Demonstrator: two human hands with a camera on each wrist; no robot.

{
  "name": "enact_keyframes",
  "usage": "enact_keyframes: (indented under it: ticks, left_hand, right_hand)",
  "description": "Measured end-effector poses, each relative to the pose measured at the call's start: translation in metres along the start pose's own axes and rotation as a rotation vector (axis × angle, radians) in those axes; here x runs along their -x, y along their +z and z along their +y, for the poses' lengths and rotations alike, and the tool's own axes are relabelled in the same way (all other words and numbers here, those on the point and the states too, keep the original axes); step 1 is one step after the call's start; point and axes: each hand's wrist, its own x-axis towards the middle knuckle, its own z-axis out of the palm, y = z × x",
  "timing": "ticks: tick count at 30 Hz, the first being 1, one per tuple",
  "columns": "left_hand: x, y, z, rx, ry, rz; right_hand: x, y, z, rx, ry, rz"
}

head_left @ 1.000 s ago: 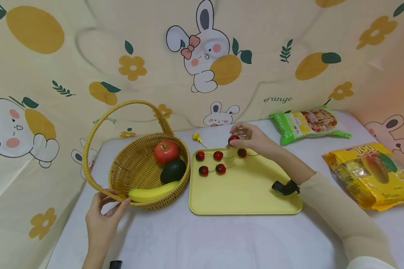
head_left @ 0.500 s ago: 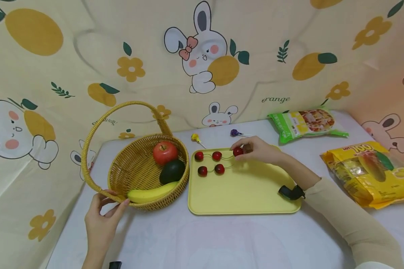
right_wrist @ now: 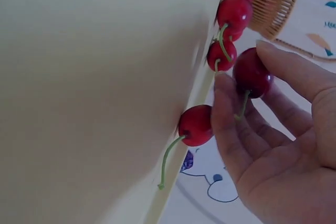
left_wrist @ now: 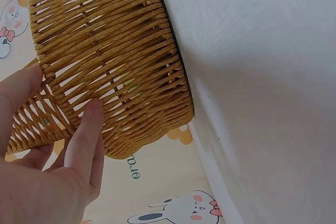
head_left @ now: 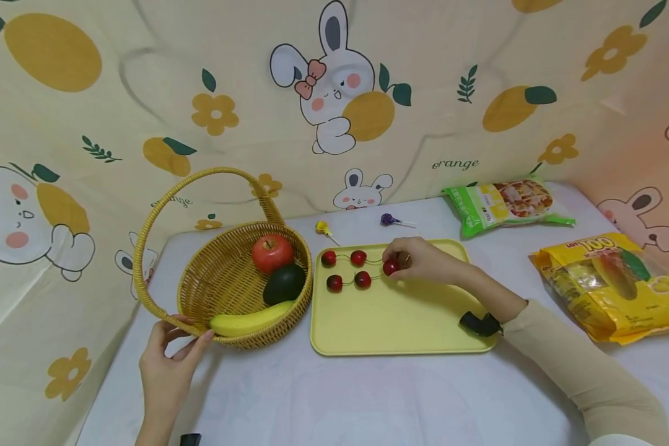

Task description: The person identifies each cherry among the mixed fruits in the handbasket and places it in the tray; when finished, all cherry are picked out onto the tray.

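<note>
My right hand (head_left: 424,260) pinches a dark red cherry (right_wrist: 253,73) between thumb and fingers, close over the yellow tray (head_left: 401,322). Behind its fingers in the right wrist view lies another cherry (right_wrist: 197,125) with a green stem. Several more cherries, among them one at the front left (head_left: 334,283), lie in two short rows on the tray's left part. My left hand (head_left: 170,365) grips the rim of the wicker basket (left_wrist: 110,61) where the handle joins. Inside the basket are a red apple (head_left: 272,253), a dark avocado (head_left: 284,285) and a banana (head_left: 251,319).
Behind the tray lie a yellow lollipop (head_left: 323,229) and a purple lollipop (head_left: 389,220). A green snack bag (head_left: 507,204) sits at the back right, with a yellow candy bag (head_left: 613,288) nearer. A printed cloth (head_left: 245,74) hangs behind the table.
My right hand has moved down from the tray's back edge with the cherry, uncovering the purple lollipop and covering another cherry. The left hand stays on the basket rim.
</note>
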Motion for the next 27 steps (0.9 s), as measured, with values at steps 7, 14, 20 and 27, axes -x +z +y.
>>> enact_keyframes:
  ticks: [7, 14, 20, 27]
  left_hand:
    - [0.001, -0.001, 0.001, 0.004, 0.002, -0.001]
    - [0.001, -0.001, 0.0, 0.006, 0.005, 0.003]
    - [0.002, -0.002, 0.0, -0.002, 0.002, 0.003]
    - [0.001, 0.0, 0.001, 0.01, -0.002, -0.002]
  right_hand:
    - [0.001, 0.005, -0.002, 0.081, -0.014, -0.031]
    - [0.001, 0.009, -0.004, 0.164, -0.027, -0.039]
    - [0.001, 0.01, -0.006, 0.202, -0.024, -0.04]
    - [0.007, -0.002, -0.02, 0.265, -0.011, 0.018]
